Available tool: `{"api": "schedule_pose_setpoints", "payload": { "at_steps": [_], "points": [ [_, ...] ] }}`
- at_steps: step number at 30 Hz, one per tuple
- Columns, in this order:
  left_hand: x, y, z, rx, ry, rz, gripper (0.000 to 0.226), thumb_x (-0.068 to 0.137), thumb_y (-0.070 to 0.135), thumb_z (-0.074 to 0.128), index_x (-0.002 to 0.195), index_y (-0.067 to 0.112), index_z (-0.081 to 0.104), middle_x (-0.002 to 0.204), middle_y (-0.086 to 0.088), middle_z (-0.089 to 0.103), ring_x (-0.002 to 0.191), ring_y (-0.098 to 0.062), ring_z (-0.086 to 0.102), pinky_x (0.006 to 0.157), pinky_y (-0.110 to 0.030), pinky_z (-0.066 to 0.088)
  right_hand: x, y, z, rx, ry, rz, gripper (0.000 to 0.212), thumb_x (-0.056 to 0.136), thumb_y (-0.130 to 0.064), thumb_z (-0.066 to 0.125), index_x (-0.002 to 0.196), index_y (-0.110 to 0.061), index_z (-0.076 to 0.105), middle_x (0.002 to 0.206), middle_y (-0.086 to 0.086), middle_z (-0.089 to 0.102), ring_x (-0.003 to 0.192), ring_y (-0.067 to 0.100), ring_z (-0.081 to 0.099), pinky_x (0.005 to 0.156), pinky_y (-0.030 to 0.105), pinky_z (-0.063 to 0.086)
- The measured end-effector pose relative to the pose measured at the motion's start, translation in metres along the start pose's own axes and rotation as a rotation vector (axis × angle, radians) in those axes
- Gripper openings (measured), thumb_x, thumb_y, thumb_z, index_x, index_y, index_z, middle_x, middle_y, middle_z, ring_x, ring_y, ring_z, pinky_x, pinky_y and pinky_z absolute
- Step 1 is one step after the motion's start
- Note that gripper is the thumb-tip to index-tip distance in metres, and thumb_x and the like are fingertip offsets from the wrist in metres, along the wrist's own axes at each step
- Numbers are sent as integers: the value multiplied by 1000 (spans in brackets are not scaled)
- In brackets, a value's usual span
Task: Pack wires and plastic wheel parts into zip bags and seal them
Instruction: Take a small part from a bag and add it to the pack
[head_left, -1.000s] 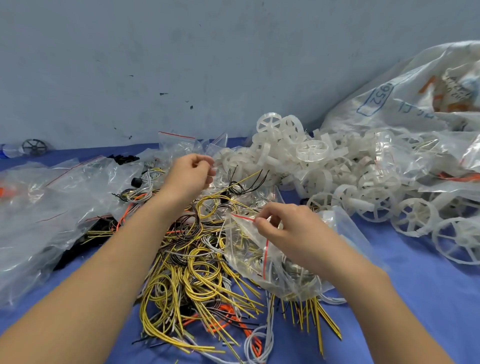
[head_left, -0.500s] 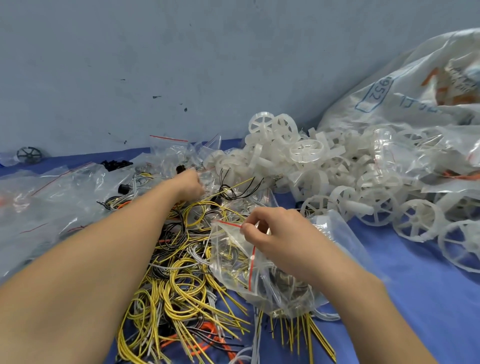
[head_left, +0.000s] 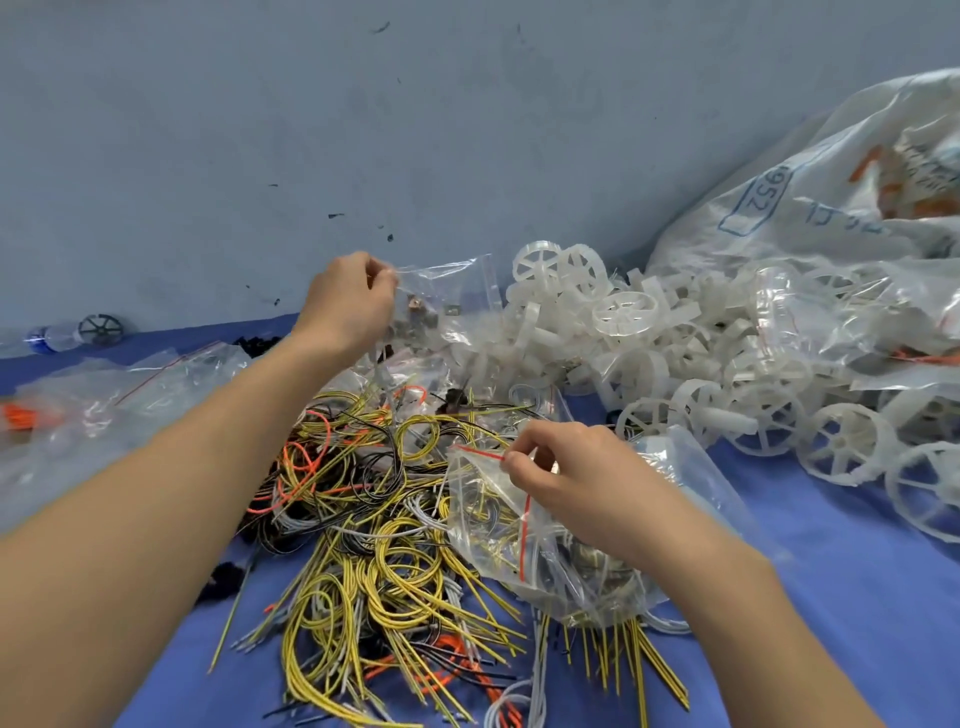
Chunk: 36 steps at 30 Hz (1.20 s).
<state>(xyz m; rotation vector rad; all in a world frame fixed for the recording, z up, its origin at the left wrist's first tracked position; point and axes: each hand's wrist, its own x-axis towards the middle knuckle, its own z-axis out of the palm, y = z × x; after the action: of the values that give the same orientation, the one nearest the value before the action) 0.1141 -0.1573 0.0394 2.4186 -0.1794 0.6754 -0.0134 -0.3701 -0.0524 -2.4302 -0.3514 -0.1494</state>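
Two hands worked over a blue surface (head_left: 857, 597) that met a grey wall (head_left: 363, 130) at its far edge. The left hand (head_left: 349, 306) was raised near that far edge, its fingers curled and pinching the corner of a small clear zip bag (head_left: 447, 291); this bag hung lifted above the heap and held a few small dark parts that were too blurred to identify. The right hand (head_left: 566, 478) was near the middle of the surface, thumb and forefinger closed in a pinch on the red-striped mouth of a second zip bag (head_left: 498, 525). That bag rested on the surface and contained coiled wires.

A loose pile of wires (head_left: 374, 530), mostly yellow with some orange, black and white strands, lay between the forearms and extended toward the near edge. White plastic wheel parts (head_left: 649, 338) were heaped against the wall toward the far right corner, just beside a large printed sack (head_left: 831, 197). Empty clear bags (head_left: 130, 395) lay at the left edge.
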Motion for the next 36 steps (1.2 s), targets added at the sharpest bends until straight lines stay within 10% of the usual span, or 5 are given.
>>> {"api": "schedule_pose_setpoints", "payload": {
  "at_steps": [10,14,17,23,36],
  "points": [
    [-78,9,1,-876,-44,-486,21,101,20,44,91,9,58,82,-7,65,64,-15,66,66,-34,55,-2,-6,-1,100,13,0,25,95,-55,48,104,-38,64,90,-15,63,64,0,57,59,22,44],
    [-127,10,17,-1188,-75,-553,26,103,24,42,108,6,60,91,-11,71,78,-20,65,73,-36,54,1,-17,-3,327,87,15,80,79,-79,44,143,-31,46,110,-24,56,100,-6,58,88,25,50],
    [-152,14,26,-1173,-33,-498,28,104,26,39,109,10,62,92,-7,73,82,-19,68,73,-36,55,5,-31,-2,598,127,23,92,70,-86,46,146,-34,40,119,-21,59,109,-1,60,98,34,50],
    [-172,11,10,-913,0,-307,18,102,26,45,98,17,62,94,-1,74,85,-16,71,69,-25,56,13,-50,3,933,267,29,27,101,-38,51,102,-27,76,100,-12,75,92,12,71,75,30,60],
    [-173,-17,-32,-708,10,-4,23,95,42,56,90,24,69,85,1,73,76,-14,69,70,-27,55,14,-89,18,723,90,-259,29,95,-43,54,113,-30,73,104,-12,74,101,5,68,89,33,55]
  ]
}}
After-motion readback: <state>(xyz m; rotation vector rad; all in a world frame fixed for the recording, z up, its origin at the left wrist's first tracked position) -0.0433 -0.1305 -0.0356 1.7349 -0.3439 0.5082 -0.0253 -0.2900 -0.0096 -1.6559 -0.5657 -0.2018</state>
